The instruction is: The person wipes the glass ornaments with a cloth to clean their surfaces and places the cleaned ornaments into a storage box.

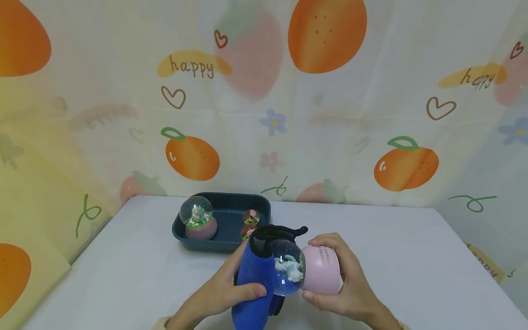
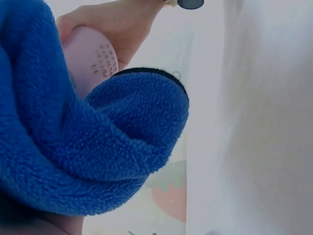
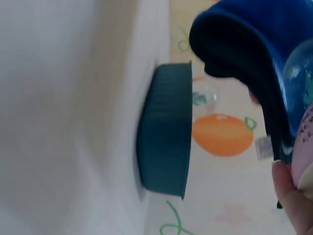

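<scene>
A snow globe with a pink base and a clear ball lies sideways in the air, and my right hand grips it by the base. White and teal figures show inside its ball. My left hand holds a blue plush cloth with black edging, folded against the globe's glass. In the left wrist view the cloth bulges in thick folds and hides most of the left hand. The right wrist view shows the right fingers at the pink base, beside the cloth's black edge.
Behind the hands, a dark teal tray stands on the white table. In it are another snow globe with a pink base at the left and small round brown-and-green pieces at the right. A fruit-print curtain hangs behind the table.
</scene>
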Tool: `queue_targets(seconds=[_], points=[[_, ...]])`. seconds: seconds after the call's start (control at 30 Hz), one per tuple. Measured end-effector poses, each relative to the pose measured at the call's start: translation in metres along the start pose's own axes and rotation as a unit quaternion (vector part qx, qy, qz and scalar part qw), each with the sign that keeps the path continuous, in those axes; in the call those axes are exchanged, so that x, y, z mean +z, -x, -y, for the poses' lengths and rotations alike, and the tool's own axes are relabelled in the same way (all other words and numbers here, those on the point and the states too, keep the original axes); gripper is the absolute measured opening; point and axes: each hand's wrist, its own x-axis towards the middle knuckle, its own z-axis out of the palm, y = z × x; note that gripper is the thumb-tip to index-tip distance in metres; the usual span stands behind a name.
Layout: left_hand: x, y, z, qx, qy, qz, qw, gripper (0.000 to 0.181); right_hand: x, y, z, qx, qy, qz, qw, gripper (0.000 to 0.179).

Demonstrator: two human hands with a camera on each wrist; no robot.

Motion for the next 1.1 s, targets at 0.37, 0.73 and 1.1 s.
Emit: queue_targets(seconds=[0.37,0.73,1.1], points=[[0.008,-0.004,0.005,0.019,-0.014,-0.082,0.9963,0.094,0.009,0.002,0.014,0.272,-0.118,0.020,0.9547,0.059],[0.019,-0.007,0.011,0.103,-0.087,-0.152,0.9791,0.117,0.004,0.006,0.002,0.382,-0.231,0.106,0.8883,0.055],[0.023,-0.009,0.011,0.068,-0.082,-0.206,0.9727,0.118,0.002,0.001,0.007,0.375,-0.160,0.112,0.9061,0.074]])
